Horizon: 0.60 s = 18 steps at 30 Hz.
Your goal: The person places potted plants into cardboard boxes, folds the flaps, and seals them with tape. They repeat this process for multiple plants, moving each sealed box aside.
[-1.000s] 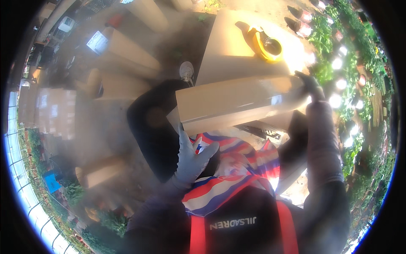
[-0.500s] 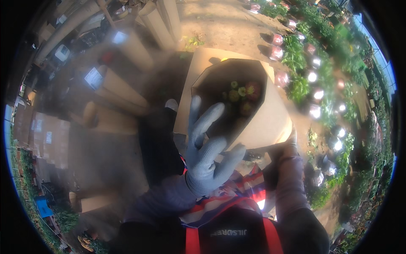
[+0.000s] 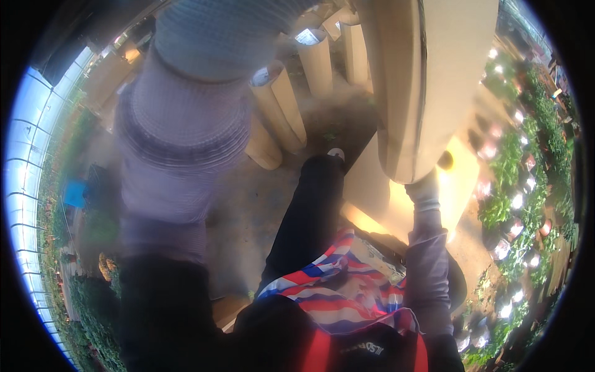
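Note:
A big tan cardboard box (image 3: 427, 80) is lifted close to my head and fills the upper right. My right hand (image 3: 424, 189), in a grey glove, grips the box's lower edge from underneath, its purple sleeve running down to my body. My left arm is raised right in front of the camera. Its blurred purple sleeve fills the left centre, and the grey knit glove of my left hand (image 3: 229, 37) reaches the top edge beside the box. The left fingers are cut off, so their grip is hidden.
Several long cardboard boxes (image 3: 282, 105) lie on the dirt ground ahead. A flat tan box surface (image 3: 372, 186) sits below the lifted box. Rows of potted plants (image 3: 514, 186) line the right. A blue crate (image 3: 75, 192) and greenery are at the left.
The box, open and tilted toward me before, has come up close to my head. My left arm swung up in front of the camera.

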{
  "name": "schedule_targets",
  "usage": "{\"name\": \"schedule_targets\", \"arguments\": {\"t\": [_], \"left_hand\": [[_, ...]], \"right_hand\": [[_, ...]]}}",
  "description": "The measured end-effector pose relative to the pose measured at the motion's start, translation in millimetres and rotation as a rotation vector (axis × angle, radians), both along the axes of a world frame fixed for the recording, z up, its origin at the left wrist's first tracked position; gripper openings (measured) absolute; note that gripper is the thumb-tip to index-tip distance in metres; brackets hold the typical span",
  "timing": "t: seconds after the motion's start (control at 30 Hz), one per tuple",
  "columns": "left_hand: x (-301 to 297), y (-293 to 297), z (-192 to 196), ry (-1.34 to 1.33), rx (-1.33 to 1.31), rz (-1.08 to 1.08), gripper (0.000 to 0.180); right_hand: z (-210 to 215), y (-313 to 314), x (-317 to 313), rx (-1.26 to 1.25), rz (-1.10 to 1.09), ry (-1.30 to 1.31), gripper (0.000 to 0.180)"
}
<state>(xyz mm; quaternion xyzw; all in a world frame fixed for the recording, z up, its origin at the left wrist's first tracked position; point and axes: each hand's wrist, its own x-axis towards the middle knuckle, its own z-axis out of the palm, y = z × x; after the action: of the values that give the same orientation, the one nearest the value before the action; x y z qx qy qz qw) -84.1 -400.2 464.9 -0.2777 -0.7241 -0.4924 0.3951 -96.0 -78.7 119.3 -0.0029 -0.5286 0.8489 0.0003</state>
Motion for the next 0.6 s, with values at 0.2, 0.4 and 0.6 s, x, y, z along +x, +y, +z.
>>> {"name": "schedule_targets", "arguments": {"t": [0.2,0.4,0.6], "left_hand": [[21,-107,35,-0.065,0.020,0.229,0.014],[50,-195,37,-0.167,0.026,0.432,0.012],[47,-231,-35,-0.430,-0.399,0.779,0.011]], "right_hand": [[19,-159,-61,0.497,0.286,0.402,0.030],[-2,-298,19,-0.572,0.629,-0.642,0.036],[-11,-280,43,-0.262,0.574,-0.529,0.043]]}}
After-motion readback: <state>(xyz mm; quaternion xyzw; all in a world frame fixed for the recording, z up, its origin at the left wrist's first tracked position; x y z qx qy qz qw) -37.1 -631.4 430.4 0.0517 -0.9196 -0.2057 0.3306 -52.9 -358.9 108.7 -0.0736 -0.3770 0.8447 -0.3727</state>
